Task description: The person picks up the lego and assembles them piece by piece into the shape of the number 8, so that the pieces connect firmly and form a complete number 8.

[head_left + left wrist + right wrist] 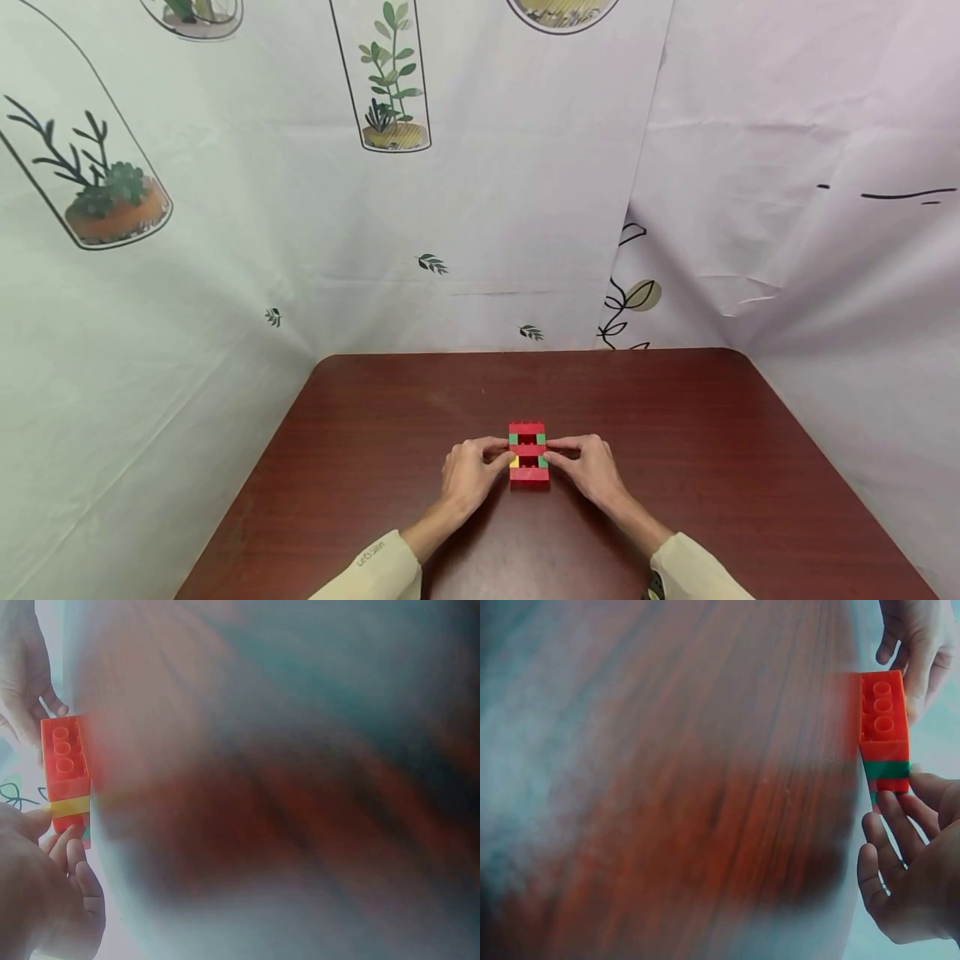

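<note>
A small stack of toy building bricks [529, 476] stands on the table, with red bricks in three levels and smaller bricks between them. Gaps show through its middle. On its left side my left hand [468, 475] grips it with thumb and fingers; the thumb lies at a yellow brick [71, 807]. From the opposite side my right hand [592, 473] holds the same stack, its thumb at a green brick [887, 769] and its other fingers spread farther back. Hollow tubes show on the underside of the red brick [883, 709] in the right wrist view.
The stack is near the middle of a dark reddish-brown table [390, 400]. White cloth [480, 208] printed with plants hangs behind the table and along both sides. A dark band [655, 585] sits at the right sleeve's cuff.
</note>
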Demonstrator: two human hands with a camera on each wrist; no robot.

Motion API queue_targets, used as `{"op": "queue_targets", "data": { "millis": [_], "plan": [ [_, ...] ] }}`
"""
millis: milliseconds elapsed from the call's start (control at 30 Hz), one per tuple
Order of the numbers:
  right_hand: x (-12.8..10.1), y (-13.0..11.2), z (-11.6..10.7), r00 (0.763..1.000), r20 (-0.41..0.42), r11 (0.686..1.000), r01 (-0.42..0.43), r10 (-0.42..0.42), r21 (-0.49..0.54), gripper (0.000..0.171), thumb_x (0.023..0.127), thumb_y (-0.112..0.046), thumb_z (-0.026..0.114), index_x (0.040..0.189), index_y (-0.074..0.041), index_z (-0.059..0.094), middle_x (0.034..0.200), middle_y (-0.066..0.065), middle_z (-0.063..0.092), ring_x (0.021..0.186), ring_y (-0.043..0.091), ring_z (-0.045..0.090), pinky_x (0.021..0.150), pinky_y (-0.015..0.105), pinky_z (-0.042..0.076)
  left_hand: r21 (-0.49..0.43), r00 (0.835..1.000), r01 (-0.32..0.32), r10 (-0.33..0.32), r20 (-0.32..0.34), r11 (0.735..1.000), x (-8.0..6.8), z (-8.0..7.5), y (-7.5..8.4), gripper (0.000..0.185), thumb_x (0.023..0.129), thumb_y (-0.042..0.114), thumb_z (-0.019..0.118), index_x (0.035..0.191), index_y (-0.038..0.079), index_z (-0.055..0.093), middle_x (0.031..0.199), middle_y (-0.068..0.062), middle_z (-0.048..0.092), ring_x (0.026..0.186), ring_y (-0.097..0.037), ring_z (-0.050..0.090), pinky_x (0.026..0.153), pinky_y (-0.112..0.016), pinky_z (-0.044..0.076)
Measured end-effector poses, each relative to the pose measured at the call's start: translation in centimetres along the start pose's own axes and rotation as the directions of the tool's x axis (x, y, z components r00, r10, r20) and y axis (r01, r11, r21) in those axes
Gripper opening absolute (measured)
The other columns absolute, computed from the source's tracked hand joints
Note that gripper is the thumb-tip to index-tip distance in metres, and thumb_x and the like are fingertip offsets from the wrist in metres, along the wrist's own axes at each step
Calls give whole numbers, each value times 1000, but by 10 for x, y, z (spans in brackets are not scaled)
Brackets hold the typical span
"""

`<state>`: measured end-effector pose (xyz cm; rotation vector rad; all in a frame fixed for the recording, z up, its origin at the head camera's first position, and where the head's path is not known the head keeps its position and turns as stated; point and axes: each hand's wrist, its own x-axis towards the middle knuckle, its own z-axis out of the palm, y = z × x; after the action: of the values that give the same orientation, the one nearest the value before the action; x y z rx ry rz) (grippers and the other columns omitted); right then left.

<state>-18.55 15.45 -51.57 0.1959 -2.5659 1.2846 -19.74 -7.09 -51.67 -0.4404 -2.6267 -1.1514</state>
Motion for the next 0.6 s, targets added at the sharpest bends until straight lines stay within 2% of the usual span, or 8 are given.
{"op": "queue_targets", "data": {
  "millis": [233,600],
  "plan": [
    [2,2,1,1000,7,1000,-13,13,-10,12,87,-15,89,98,-11,87,99,5,81,102,27,76,89,51,59,12,999,37,-37,16,999,2,1,1,20,92,32,86,107,18,85,90,10,80,83,-10,75,66,-31,53],
    [2,1,0,1000,19,1000,-12,12,-4,13,88,-15,89,100,-10,87,101,7,81,104,30,76,89,53,58,17,999,34,-34,13,999,1,2,0,19,92,31,86,106,19,84,89,10,79,82,-10,75,65,-30,53]
  ]
}}
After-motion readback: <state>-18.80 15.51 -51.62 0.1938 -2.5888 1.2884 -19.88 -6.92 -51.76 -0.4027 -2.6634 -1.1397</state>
